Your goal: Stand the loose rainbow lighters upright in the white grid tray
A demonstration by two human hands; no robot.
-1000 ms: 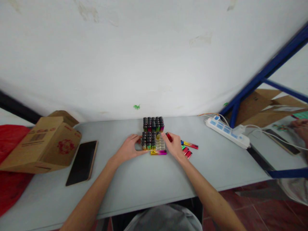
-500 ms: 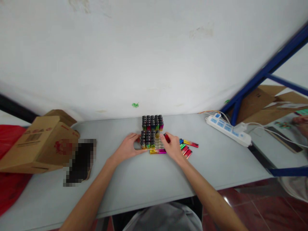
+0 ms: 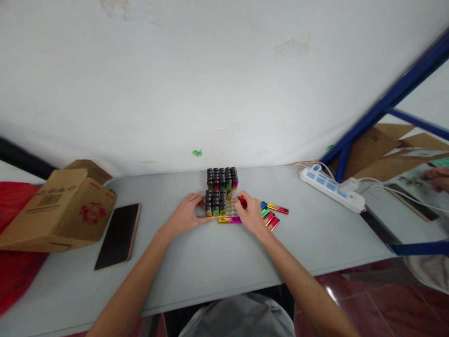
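Note:
A pale tray (image 3: 230, 207) with round hollows stands mid-table, its left columns filled with upright black-topped lighters (image 3: 215, 202) in shiny coloured bodies. Around its left side and front corner curls my left hand (image 3: 185, 215), fingers at the side and thumb along the front edge. My right hand (image 3: 251, 215) pinches a red lighter (image 3: 242, 201) over the tray's right part, where hollows show. A yellow-and-purple lighter (image 3: 229, 220) lies along the tray's front. Several loose lighters (image 3: 271, 220) lie right of my right hand, partly hidden by it.
Behind the tray stands another block of upright lighters (image 3: 222, 178). At left are a phone (image 3: 118, 236), a cardboard box (image 3: 59, 210) and a red bag (image 3: 17, 196). A power strip (image 3: 331, 189) with cables lies at right, near a blue frame (image 3: 368, 117). Another person's hand (image 3: 438, 178) shows far right.
My right hand has shifted slightly and turned, with the red lighter now showing less beyond the fingers. My left hand stays at the tray.

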